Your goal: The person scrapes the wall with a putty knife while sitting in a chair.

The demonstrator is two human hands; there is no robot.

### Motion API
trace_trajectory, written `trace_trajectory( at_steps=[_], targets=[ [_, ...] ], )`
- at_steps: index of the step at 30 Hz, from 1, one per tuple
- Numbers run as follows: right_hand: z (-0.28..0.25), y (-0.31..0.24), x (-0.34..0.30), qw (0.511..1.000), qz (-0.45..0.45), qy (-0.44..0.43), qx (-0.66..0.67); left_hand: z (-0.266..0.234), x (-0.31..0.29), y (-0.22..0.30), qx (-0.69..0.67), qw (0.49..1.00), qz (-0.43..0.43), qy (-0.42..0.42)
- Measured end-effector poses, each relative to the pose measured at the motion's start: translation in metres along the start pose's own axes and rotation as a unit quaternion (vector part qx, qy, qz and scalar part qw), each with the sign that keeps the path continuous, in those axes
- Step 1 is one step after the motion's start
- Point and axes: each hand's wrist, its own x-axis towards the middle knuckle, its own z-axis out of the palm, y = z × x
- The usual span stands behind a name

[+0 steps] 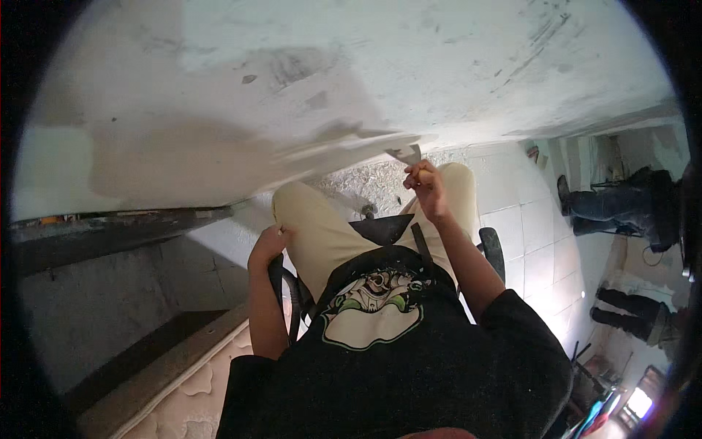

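My right hand is closed round the handle of a scraper, between my knees and the wall. Its flat metal blade is at the foot of the pale, patchy wall, touching it or very near. A fingertip and thumb press together on the grip. My left hand is curled beside my left knee, against the light trousers. Its fingers are bent, and whatever may be in them is hidden.
I sit on a chair with dark armrests. Flakes litter the floor under the wall. A mattress lies at lower left, below a dark ledge. Two people stand at the right on pale tiles.
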Motion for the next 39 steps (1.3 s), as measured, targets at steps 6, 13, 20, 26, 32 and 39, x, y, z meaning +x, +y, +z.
trace_trajectory(
  at_steps=[6, 13, 20, 26, 32, 39],
  targets=[
    [0.024, -0.037, 0.022, 0.995, -0.075, 0.039, 0.048, -0.009, -0.008, 0.017, 0.012, 0.998, -0.053, -0.011],
    [0.021, -0.024, 0.033, 0.996, -0.061, 0.048, 0.037, -0.006, -0.003, 0.01, 0.018, 0.997, -0.068, 0.011],
    [0.027, -0.032, 0.037, 0.992, -0.082, 0.057, 0.08, 0.0, 0.0, 0.004, 0.005, 1.0, -0.025, 0.013],
    [0.025, -0.026, 0.045, 0.985, -0.083, 0.094, 0.119, -0.006, -0.006, 0.023, 0.023, 0.997, -0.074, 0.01],
    [0.021, -0.009, 0.043, 0.989, 0.014, 0.121, 0.088, -0.009, -0.003, 0.018, 0.047, 0.997, -0.062, 0.0],
    [0.024, -0.012, 0.04, 0.969, -0.1, 0.153, 0.164, -0.009, -0.009, 0.036, 0.047, 0.996, -0.068, 0.023]
  ],
)
